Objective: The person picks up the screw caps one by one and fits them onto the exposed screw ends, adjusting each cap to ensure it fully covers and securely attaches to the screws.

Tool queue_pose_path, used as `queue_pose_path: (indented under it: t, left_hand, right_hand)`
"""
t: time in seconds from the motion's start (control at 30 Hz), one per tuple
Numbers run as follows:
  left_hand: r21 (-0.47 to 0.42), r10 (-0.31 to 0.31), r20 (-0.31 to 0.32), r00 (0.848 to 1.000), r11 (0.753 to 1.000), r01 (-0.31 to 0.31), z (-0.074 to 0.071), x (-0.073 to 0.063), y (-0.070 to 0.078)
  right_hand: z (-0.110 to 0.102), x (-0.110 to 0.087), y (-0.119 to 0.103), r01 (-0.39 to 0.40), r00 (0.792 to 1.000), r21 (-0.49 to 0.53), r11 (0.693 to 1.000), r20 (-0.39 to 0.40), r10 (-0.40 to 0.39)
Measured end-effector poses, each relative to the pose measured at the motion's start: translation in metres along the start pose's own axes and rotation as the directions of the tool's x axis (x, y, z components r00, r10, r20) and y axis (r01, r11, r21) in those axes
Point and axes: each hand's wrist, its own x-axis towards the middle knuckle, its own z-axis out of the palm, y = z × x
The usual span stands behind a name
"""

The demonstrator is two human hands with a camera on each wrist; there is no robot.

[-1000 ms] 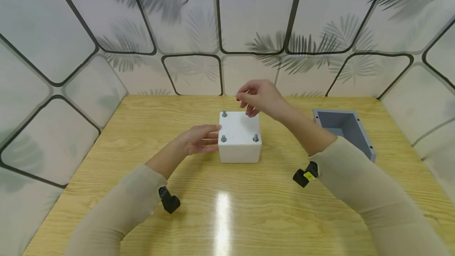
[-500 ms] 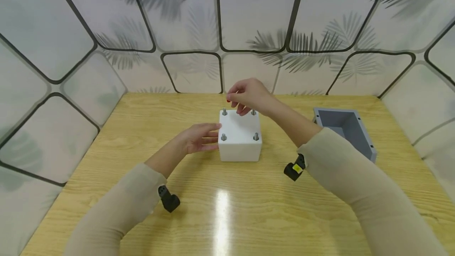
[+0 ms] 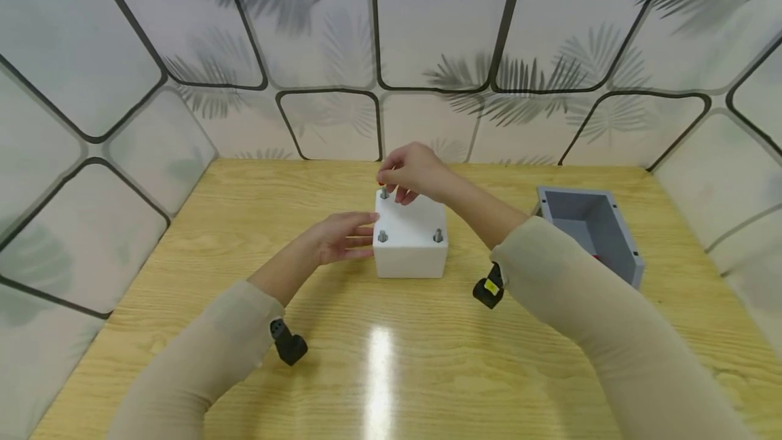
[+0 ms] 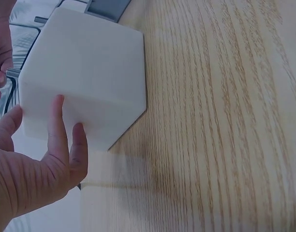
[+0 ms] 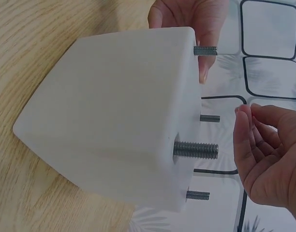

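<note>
Metal studs [image 5: 195, 150]: only right-wrist view shows four.

Can read no text or number, not even on the tiny yellow sticker [image 3: 491, 286] on the wrist camera [image 3: 486, 296], well back from the fingers [image 3: 391, 161] of the right hand [image 3: 417, 172].

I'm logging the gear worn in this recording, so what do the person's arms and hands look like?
The left sleeve and right sleeve are beige and end short of the wrists. The left hand and right hand wear no gloves. Small, blocky black cameras sit at the sleeve ends: the left wrist camera and right wrist camera, which bears a yellow label.
</note>
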Motion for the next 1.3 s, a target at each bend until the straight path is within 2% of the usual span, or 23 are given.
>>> queue_pose_path:
  t: [0.23,0.53,0.93,1.3]
  left_hand:
    - [-0.01,0.013,0.023,1.0,1.0,-0.012,0.001,0.0,-0.006]
    - [-0.006,0.023,0.025,0.999,1.0,-0.022,-0.001,-0.001,-0.01]
    - [0.0,0.047,0.009,0.999,0.999,-0.047,-0.002,-0.004,-0.012]
    - [0.01,0.039,-0.001,0.999,0.999,-0.039,-0.003,-0.008,-0.011]
  right_hand:
    - [0.006,0.002,0.008,-0.023,1.0,-0.024,0.999,0.009,0.023]
    - [0.01,0.0,0.01,-0.012,1.0,-0.021,1.0,-0.009,0.012]
    - [0.014,0.002,0.02,-0.038,0.999,-0.035,0.999,-0.014,0.038]
    - [0.017,0.001,0.019,-0.039,0.999,-0.032,0.999,-0.017,0.038]
